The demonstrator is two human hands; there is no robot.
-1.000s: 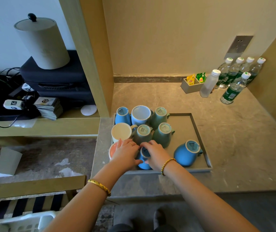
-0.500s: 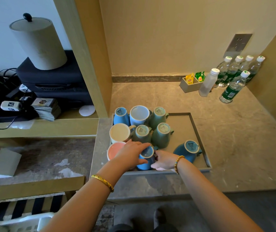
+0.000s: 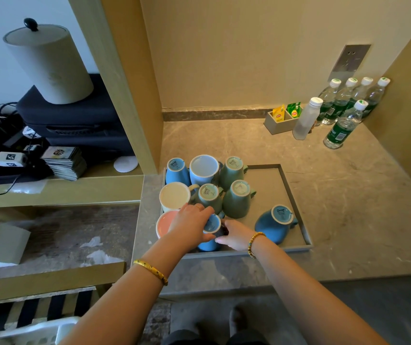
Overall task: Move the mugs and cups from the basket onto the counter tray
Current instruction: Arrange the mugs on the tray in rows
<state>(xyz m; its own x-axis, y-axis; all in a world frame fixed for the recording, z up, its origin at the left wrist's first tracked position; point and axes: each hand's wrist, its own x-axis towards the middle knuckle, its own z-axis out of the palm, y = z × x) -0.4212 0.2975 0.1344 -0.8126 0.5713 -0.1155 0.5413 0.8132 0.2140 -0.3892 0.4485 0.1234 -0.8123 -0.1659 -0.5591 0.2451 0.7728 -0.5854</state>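
Observation:
A grey counter tray (image 3: 291,195) holds several upside-down mugs in blue, green, cream and pink. My left hand (image 3: 192,226) grips the top of a small blue mug (image 3: 210,225) at the tray's front left. My right hand (image 3: 236,236) touches that mug's right side; its fingertips are hidden behind the mug. A pink mug (image 3: 165,224) stands just left of my left hand. A larger blue mug (image 3: 275,222) sits tilted at the front right. The corner of a white basket (image 3: 37,332) shows at the bottom left.
Water bottles (image 3: 341,115) and a tea bag box (image 3: 282,120) stand at the back right of the stone counter (image 3: 348,207). A wooden partition (image 3: 129,83) rises left of the tray. The left shelf carries a lidded white canister (image 3: 50,63), a black case and cables.
My right hand slid from the top of the small blue mug down to its right side. My left hand shifted right onto the mug's top. The mug's base is now uncovered.

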